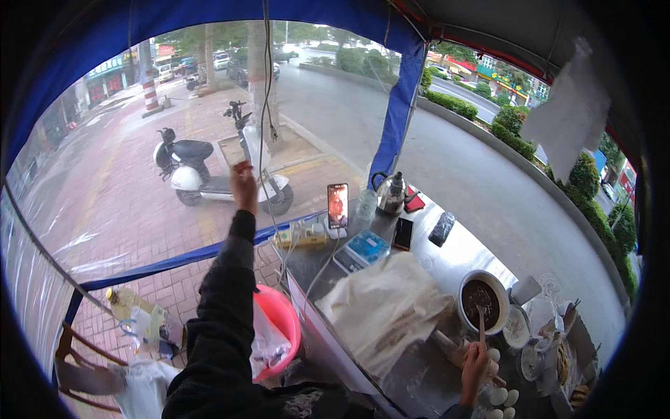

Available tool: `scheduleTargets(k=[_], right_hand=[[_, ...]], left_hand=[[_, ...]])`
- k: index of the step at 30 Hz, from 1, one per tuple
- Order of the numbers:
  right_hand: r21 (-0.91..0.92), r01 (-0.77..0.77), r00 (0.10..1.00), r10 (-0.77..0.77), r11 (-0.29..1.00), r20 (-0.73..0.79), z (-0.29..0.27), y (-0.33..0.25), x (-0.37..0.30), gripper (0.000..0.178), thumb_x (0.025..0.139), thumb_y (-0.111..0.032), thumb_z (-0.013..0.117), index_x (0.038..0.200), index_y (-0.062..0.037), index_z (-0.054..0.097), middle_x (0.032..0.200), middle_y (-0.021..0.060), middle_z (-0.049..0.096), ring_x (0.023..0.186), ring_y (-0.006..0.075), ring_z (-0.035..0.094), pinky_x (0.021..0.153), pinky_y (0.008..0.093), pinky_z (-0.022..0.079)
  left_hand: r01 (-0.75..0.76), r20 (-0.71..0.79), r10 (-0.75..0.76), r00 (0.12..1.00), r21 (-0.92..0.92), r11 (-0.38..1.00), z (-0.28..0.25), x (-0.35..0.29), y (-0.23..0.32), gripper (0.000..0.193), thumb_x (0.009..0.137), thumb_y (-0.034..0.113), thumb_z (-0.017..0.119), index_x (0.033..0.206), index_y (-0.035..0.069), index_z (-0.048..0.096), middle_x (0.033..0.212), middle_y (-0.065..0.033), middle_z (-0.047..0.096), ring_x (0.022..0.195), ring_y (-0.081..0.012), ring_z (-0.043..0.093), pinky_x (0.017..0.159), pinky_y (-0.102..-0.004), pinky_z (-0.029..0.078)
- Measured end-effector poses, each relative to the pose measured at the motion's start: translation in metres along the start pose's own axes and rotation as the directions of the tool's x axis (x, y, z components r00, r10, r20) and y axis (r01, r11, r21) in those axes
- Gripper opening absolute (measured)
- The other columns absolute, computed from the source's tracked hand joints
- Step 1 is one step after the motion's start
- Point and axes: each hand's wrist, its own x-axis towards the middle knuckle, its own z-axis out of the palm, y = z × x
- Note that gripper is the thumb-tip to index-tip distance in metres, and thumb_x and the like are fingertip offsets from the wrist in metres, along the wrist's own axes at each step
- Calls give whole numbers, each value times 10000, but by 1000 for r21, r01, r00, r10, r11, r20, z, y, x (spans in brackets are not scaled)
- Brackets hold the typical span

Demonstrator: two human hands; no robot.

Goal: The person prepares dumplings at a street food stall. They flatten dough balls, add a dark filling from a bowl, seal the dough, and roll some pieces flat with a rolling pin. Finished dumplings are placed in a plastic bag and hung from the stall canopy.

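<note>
My left arm, in a dark sleeve, stretches far forward over the left side. My left hand (243,190) is raised beside a hanging cable (263,133); its fingers look bunched, and what they hold, if anything, is hidden. On the right, my right hand (476,364) is closed round a light wooden stick (481,327). The stick's far end dips into dark brown sauce (479,295) in a round pot (463,307). Several white eggs (498,397) lie right beside this hand. A beige cloth (384,307) covers the counter to its left.
On the metal counter (466,250) are a blue-topped scale (366,248), a lit phone (338,206) on a stand, a dark phone (403,234) and a metal kettle (391,194). Below left stands a pink bucket (289,328). A white scooter (188,180) is parked beyond the clear plastic sheet.
</note>
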Motion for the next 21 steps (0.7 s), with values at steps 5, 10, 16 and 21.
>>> scheduleTargets(k=[5, 10, 16, 21], right_hand=[[-35, 78, 997, -78, 996, -20, 29, -35, 4, 221, 999, -154, 477, 842, -16, 549, 602, 21, 472, 506, 91, 432, 454, 266, 344], [-224, -20, 983, -21, 974, -182, 8, -94, 4, 242, 972, -143, 494, 771, -12, 527, 604, 44, 489, 509, 115, 449, 472, 293, 354], [-434, 36, 937, -182, 900, -300, -27, -160, 19, 177, 941, -158, 535, 826, -27, 564, 642, 123, 550, 561, 220, 552, 548, 360, 437], [-455, 129, 708, -403, 881, -580, -161, -234, 66, 213, 997, -220, 502, 906, -50, 594, 734, 61, 613, 609, 170, 575, 559, 309, 446]], left_hand=[[252, 267, -302, 915, 208, 945, 39, 149, -61, 620, 805, 316, 742, 1259, -27, 498, 1159, -218, 624, 1079, -277, 604, 918, -350, 458], [-150, 542, -196, 817, 529, 835, 106, 208, -136, 1133, 629, 612, 789, 1488, 73, 283, 1344, -295, 497, 1249, -389, 489, 1054, -398, 381], [584, 575, -381, 724, -219, 781, 133, 220, -220, 402, 927, 336, 601, 1236, 80, 575, 959, -28, 644, 759, -182, 621, 622, -298, 502], [341, 507, -239, 828, -118, 933, 53, 246, -171, 401, 956, 263, 562, 1292, 49, 513, 1107, -73, 607, 921, -228, 601, 739, -317, 496]])
